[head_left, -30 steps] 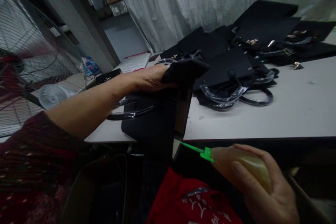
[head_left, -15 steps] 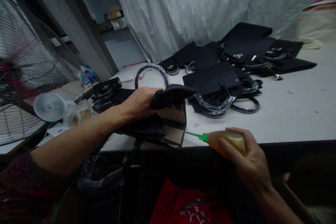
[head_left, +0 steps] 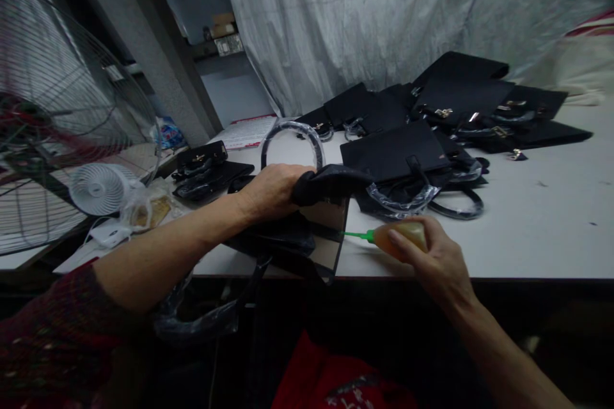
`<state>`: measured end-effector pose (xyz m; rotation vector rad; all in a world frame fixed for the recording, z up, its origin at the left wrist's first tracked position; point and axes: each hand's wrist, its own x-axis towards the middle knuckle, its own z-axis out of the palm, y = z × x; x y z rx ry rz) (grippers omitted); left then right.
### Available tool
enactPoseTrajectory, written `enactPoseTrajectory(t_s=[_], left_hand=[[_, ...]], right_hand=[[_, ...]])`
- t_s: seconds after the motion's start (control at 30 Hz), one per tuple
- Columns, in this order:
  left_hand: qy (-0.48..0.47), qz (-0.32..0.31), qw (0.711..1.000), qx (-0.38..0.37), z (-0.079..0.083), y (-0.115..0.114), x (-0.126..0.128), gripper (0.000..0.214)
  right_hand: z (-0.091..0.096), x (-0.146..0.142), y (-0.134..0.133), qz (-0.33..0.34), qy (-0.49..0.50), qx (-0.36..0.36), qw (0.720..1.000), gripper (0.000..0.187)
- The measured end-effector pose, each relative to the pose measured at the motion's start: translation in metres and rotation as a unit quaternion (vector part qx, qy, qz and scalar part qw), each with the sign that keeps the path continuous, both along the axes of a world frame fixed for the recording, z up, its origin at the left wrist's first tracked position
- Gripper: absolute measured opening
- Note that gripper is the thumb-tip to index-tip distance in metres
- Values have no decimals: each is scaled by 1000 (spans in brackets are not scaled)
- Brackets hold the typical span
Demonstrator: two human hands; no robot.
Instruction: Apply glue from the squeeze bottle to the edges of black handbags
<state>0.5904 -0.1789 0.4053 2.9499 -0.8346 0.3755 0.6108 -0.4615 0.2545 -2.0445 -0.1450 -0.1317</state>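
While the left hand grips the black handbag mid-frame | right hand clasps the green-nozzled squeeze bottle, tip at bag's edge | bag end not yet closed | anything applied: too dim to tell

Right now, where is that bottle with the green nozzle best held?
Probably by the bottle's rounded body, coming from the person's right, as the right hand does: it lies sideways, its thin nozzle pointing left at the black bag.
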Motion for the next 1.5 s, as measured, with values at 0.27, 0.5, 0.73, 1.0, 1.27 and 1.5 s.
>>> enactPoseTrajectory(t_s=[0.27, 0.5, 0.73, 1.0, 1.27, 1.5], left_hand=[[23, 5, 1000, -15, -3, 1, 0, 28], [29, 11, 1000, 0, -2, -1, -3, 25], [19, 8, 1000, 1, -2, 0, -4, 27], [17, 2, 1000, -9, -3, 1, -5, 25], [18, 3, 1000, -13, -3, 1, -7, 24], [20, 3, 1000, -2, -2, -2, -12, 19]], right_hand=[[2, 10, 4, 38, 27, 0, 999, 53], [7, 5, 3, 81, 35, -12, 996, 51], [8, -6, -1, 103, 18, -6, 995, 43], [1, -2, -4, 69, 24, -12, 997, 48], [6, -8, -4, 70, 17, -18, 997, 46], [4, -16, -4, 76, 19, -15, 997, 47]])
